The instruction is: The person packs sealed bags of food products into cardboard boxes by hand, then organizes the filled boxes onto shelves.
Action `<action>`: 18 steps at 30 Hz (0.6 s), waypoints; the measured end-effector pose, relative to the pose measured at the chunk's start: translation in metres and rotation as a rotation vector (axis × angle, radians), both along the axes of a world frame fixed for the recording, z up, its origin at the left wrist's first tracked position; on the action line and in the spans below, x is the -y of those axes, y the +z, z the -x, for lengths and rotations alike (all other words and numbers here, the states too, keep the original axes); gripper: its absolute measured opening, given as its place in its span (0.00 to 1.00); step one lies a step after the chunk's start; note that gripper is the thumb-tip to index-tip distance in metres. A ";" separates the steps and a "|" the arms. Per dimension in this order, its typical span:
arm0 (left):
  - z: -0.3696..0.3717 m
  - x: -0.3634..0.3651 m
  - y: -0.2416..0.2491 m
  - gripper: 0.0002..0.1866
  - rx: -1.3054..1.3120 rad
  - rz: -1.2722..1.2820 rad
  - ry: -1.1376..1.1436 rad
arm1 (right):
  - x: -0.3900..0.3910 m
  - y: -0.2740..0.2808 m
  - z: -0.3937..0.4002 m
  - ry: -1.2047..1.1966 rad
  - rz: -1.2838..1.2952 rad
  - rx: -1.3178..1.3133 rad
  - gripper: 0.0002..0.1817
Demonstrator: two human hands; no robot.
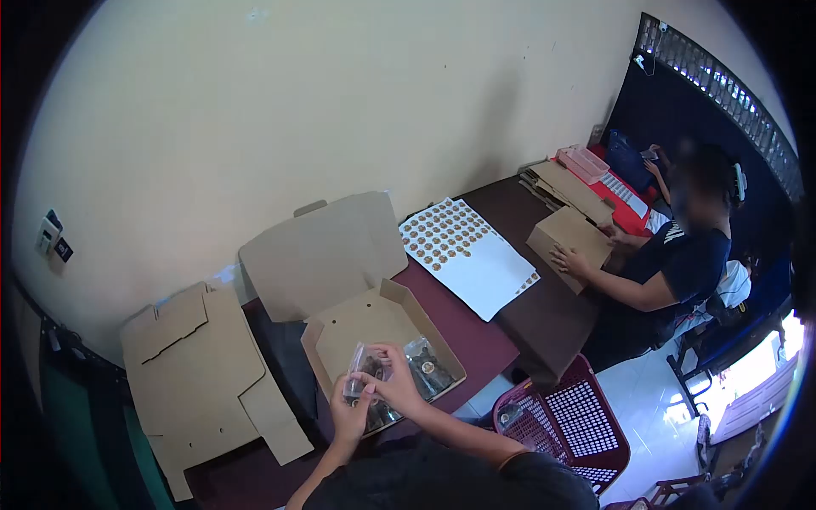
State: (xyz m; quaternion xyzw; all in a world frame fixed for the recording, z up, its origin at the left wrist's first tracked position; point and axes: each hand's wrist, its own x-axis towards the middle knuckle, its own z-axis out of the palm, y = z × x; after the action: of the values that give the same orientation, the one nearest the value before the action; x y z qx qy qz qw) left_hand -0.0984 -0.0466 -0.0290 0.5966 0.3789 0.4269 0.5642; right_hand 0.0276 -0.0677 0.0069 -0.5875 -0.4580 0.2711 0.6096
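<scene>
In the head view, my left hand [351,412] and my right hand [394,382] are close together over an open cardboard box [353,327]. Between them they grip a small clear plastic pouch [359,359], tilted, with dark contents partly hidden by my fingers. Inside the box, right of my hands, lies another clear pouch [429,367] with dark pieces and a round label. More pouches sit below my hands, mostly covered by them. The box's lid [327,242] stands raised against the wall.
Flattened cardboard boxes [200,374] lie at the left. A sheet of round stickers [463,255] rests right of the box. A maroon plastic basket [586,416] stands on the floor. At right, a co-worker [680,246] handles a cardboard box [571,242]; a pink tray [585,161] is beyond.
</scene>
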 end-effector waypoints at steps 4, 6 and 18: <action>0.001 -0.007 0.009 0.12 -0.069 -0.190 0.083 | -0.006 -0.027 -0.021 0.192 0.108 -0.029 0.21; 0.004 -0.009 0.014 0.11 -0.088 -0.158 0.090 | -0.002 -0.033 -0.025 0.225 0.100 -0.099 0.17; 0.024 -0.024 0.041 0.15 -0.254 -0.257 -0.363 | 0.016 -0.012 -0.049 0.526 0.188 -0.148 0.15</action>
State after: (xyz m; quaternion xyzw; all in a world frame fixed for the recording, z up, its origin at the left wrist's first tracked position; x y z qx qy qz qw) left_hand -0.1227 -0.0224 0.0124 0.7706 0.2759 0.2850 0.4989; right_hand 0.0764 -0.0837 -0.0053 -0.4812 -0.5219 0.5034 0.4926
